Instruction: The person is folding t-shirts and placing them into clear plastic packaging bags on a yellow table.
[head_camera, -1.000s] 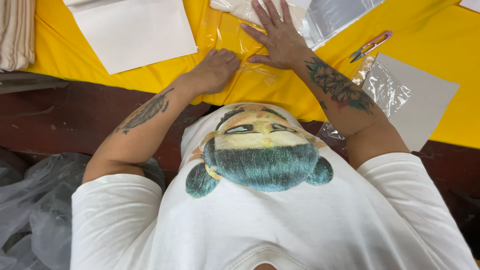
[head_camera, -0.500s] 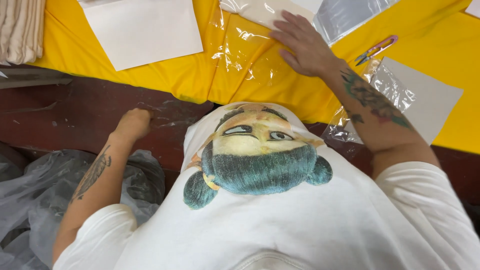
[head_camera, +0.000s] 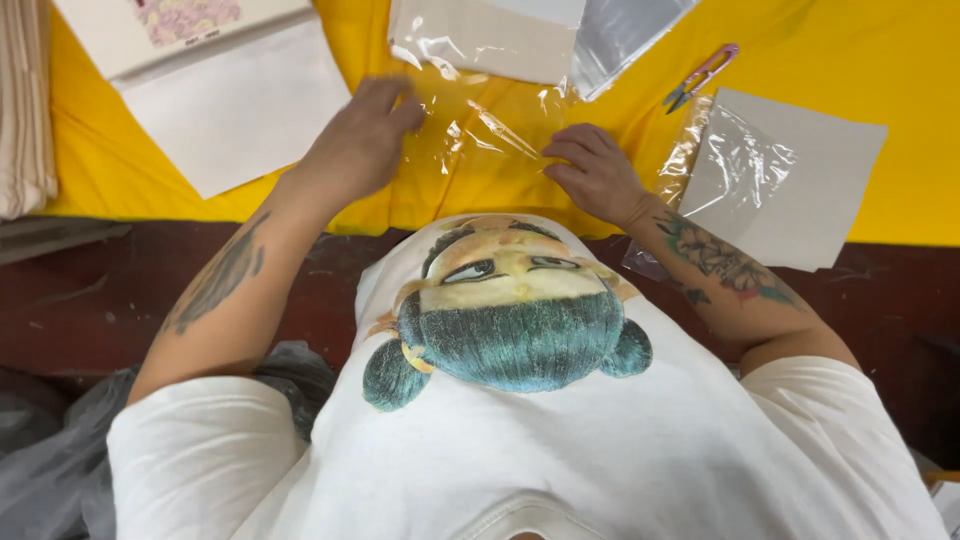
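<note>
Both hands flat on a clear crinkled plastic bag (head_camera: 480, 140) lying on the yellow-covered surface (head_camera: 880, 60) at its near edge: left hand (head_camera: 362, 140) fingers loosely apart on the bag's left side, right hand (head_camera: 597, 172) fingers curled together pressing its right side, neither clamped on it. Around it: white folded cloth sheet (head_camera: 240, 100) left, bagged beige cloth (head_camera: 480, 35) beyond, pink thread snips (head_camera: 700, 75) and another bagged white sheet (head_camera: 790, 175) right, stacked beige fabric (head_camera: 25, 100) far left. Nothing sits between hands and bag.

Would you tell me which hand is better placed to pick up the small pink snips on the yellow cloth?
The right hand, probably. It rests on the clear plastic bag, on the snips' side of the table. The left hand would have to reach across.
</note>
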